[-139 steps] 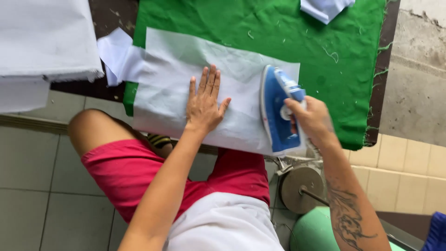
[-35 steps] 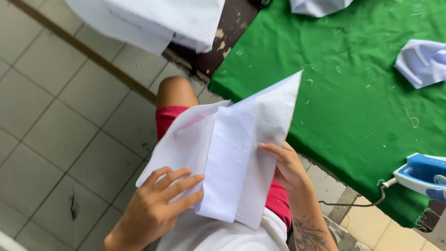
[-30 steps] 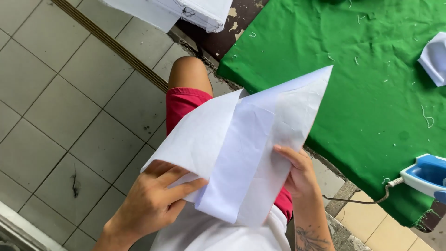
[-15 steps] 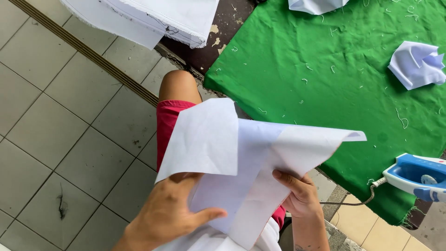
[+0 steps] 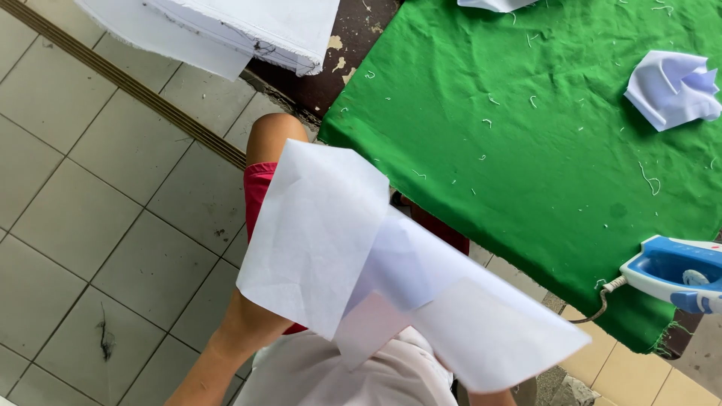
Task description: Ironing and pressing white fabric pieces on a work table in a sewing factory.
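A white fabric piece point(image 5: 353, 263), creased and partly folded over itself, is held up over my lap and pink shorts point(image 5: 259, 188). Both my hands are hidden behind it. Only my left forearm point(image 5: 226, 353) shows, running up under the fabric's lower left edge. The fabric stays lifted off my lap, so both hands hold it from beneath. A blue and white iron point(image 5: 677, 274) rests untouched on the near right corner of the green cloth-covered table point(image 5: 526, 135).
A crumpled white piece point(image 5: 673, 86) lies on the green cloth at the right, among thread scraps. A stack of white fabric point(image 5: 248, 22) overhangs a dark surface at the top left. The iron's cord point(image 5: 602, 304) hangs over the table edge. Grey tiled floor point(image 5: 90, 225) lies at the left.
The iron was set down on the table's corner. The white fabric was lifted off the table to my lap and has opened out wider, now covering both hands.
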